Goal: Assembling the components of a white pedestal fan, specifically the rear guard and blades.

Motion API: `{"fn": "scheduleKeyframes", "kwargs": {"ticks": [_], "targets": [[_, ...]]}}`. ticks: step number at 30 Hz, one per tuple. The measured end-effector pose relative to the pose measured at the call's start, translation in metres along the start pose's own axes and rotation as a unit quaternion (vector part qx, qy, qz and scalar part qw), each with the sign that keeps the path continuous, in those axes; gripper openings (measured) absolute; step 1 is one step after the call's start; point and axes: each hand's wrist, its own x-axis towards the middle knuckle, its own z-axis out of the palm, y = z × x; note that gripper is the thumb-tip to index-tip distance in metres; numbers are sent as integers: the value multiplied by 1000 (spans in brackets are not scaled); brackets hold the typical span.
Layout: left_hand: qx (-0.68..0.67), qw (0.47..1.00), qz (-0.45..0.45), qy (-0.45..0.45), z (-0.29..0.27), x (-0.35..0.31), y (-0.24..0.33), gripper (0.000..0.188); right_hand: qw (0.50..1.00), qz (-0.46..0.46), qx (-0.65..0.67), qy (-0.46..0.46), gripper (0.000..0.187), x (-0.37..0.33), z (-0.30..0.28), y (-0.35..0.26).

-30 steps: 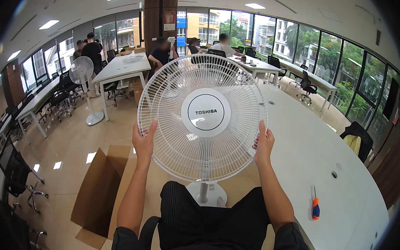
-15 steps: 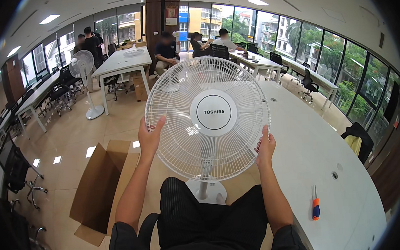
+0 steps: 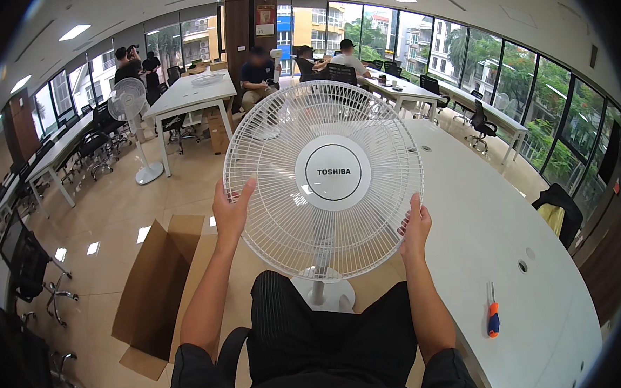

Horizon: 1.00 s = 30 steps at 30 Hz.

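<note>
Left hand (image 3: 233,212) clamps the fan guard (image 3: 333,172) by one rim, right hand (image 3: 415,231) grips the opposite side! It's up over the white base (image 3: 334,291), by the left edge of the table (image 3: 487,220); whether it's fastened, I can't tell. Screwdriver (image 3: 493,319) lies untouched inside that edge. Beyond: open carton (image 3: 150,290), another standing fan (image 3: 127,99), tall windows (image 3: 548,111).

"What is on your left?"

"On the tiled floor (image 3: 101,215), I see a distant white pedestal fan (image 3: 128,99) beside a white desk (image 3: 188,102). Nearer to me is a black office chair (image 3: 28,268)."

"And farther away?"

"A person in a white shirt (image 3: 348,62) sits at a table (image 3: 400,89). Along my right side, there are tall windows (image 3: 483,65) with green trees (image 3: 548,97) outside."
</note>
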Motion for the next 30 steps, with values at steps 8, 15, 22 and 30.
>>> {"fn": "scheduleKeyframes", "kwargs": {"ticks": [8, 15, 22, 30], "targets": [[9, 1000, 23, 5, -1, 1, -8, 56, 1000, 2, 10, 0, 43, 0, -3, 9], [-16, 999, 43, -19, -1, 0, -33, 59, 998, 1, -45, -47, 54, 12, -12, 43], [-15, 999, 16, -41, 0, 3, -54, 62, 994, -30, -104, -20, 67, 29, -13, 69], [241, 968, 41, 48, -5, 22, -79, 77, 898, -145, -415, 8, 67, 32, -20, 42]]}}
